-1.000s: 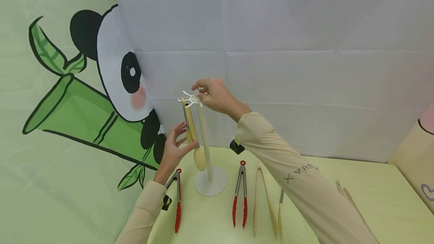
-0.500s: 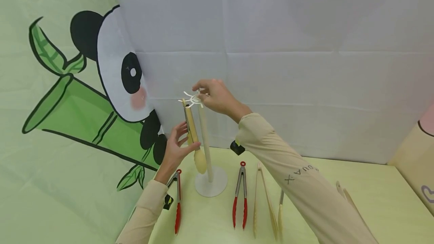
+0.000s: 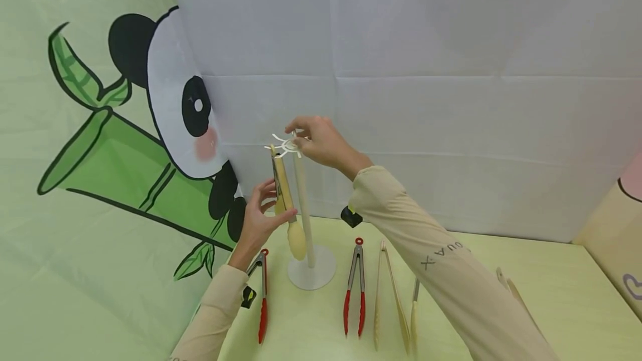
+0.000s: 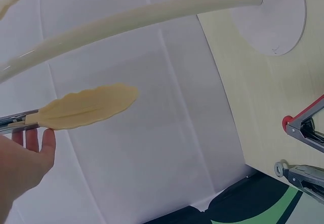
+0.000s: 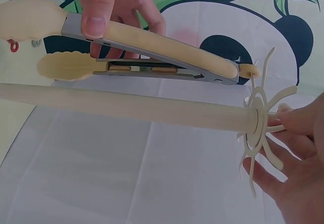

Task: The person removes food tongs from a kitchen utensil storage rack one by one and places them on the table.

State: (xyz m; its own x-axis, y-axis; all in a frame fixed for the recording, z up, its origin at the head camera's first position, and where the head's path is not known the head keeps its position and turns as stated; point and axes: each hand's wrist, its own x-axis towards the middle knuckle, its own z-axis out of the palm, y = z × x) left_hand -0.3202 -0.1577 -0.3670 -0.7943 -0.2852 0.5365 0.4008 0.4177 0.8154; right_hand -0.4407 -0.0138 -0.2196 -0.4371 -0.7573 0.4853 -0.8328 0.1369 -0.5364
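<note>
Yellow-tipped tongs (image 3: 283,188) hang beside a white stand (image 3: 304,210), their loop (image 5: 249,71) at one of the curved hooks on top. My left hand (image 3: 258,227) holds them from the side, thumb on one arm and fingers at the other, as the right wrist view shows. The two tips (image 5: 33,20) stand slightly apart. At the top of the stand, my right hand (image 3: 323,144) grips the hooked ring (image 5: 257,122) with thumb and curled fingers. In the left wrist view one tip (image 4: 91,106) points away from the left hand (image 4: 28,165).
Red-tipped tongs (image 3: 263,297) lie left of the stand's round base (image 3: 321,277). More red tongs (image 3: 354,288) lie to its right, beside long beige tongs (image 3: 393,294) and another pair (image 3: 414,316) partly hidden by the right sleeve. A pale cloth wall (image 3: 426,99) rises behind the table.
Little differs. The left hand and the lower end of the tongs have shifted very slightly to the right, toward the pole. The right hand stays at the top of the stand.
</note>
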